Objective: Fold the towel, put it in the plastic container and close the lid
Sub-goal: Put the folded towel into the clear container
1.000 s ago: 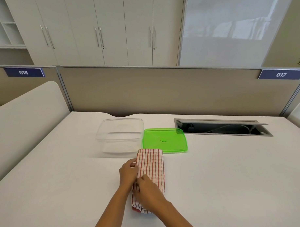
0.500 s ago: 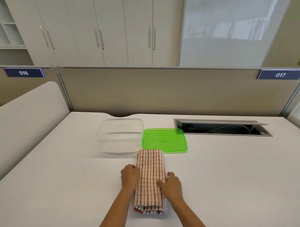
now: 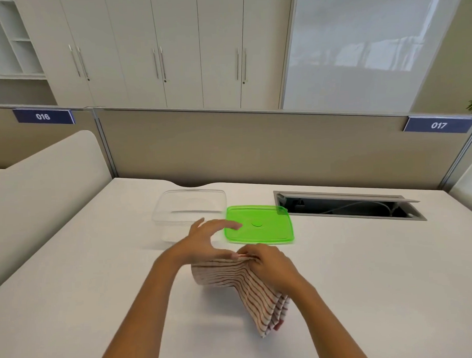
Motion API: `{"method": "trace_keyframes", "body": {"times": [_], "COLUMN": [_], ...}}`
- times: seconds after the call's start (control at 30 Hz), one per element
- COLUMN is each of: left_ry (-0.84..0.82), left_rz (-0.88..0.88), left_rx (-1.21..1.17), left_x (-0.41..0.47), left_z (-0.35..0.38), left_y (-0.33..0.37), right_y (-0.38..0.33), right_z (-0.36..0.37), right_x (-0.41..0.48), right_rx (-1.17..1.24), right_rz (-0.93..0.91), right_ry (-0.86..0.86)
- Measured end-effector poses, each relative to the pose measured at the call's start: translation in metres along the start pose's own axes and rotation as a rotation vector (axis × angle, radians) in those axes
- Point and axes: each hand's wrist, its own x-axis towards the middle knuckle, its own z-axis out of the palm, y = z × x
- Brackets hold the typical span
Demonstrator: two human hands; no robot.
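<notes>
The red-and-white striped towel (image 3: 241, 285), folded into a narrow strip, is bent upward in the middle of the white table. Its far end is lifted and its near end rests on the table. My right hand (image 3: 270, 266) is shut on the lifted far end. My left hand (image 3: 205, 241) touches that same end with its thumb, fingers spread and reaching over the container. The clear plastic container (image 3: 190, 207) stands open just beyond my left hand. Its green lid (image 3: 268, 226) lies flat to the right of it.
A recessed cable slot (image 3: 348, 205) with an open flap is set into the table (image 3: 86, 277) at the back right. A beige partition (image 3: 255, 148) closes the far edge, and a white rounded divider (image 3: 42, 180) rises on the left.
Both hands moved from the sides of the flat towel to its far end and raised it, bending the strip back toward me.
</notes>
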Motion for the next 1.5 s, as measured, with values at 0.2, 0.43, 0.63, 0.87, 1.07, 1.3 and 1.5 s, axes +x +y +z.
{"method": "trace_keyframes", "body": {"times": [0.2, 0.43, 0.63, 0.87, 1.07, 1.3, 1.5], "left_ry": [-0.083, 0.14, 0.259, 0.527, 0.484, 0.165, 0.06], "left_rz": [-0.124, -0.151, -0.089, -0.167, -0.491, -0.651, -0.737], "left_rx": [-0.012, 0.044, 0.017, -0.277, -0.74, -1.442, -1.341], "left_x": [-0.009, -0.017, -0.025, -0.023, -0.007, -0.009, -0.004], "left_z": [-0.025, -0.042, -0.058, -0.072, -0.081, -0.075, -0.062], "left_y": [-0.013, -0.017, -0.024, -0.04, -0.055, -0.074, -0.069], "right_y": [-0.009, 0.004, 0.023, 0.016, -0.005, -0.014, -0.016], "right_z": [-0.03, -0.039, -0.042, -0.028, -0.008, -0.007, -0.015], "right_x": [0.01, 0.02, 0.024, 0.047, 0.079, 0.11, 0.135], "right_rx": [0.011, -0.086, -0.056, 0.784, 0.909, 0.979, 1.005], "right_rz": [-0.076, -0.087, -0.011, 0.104, 0.24, 0.357, 0.385], "right_ry": [0.001, -0.055, 0.104, 0.307, 0.299, 0.288, 0.277]}}
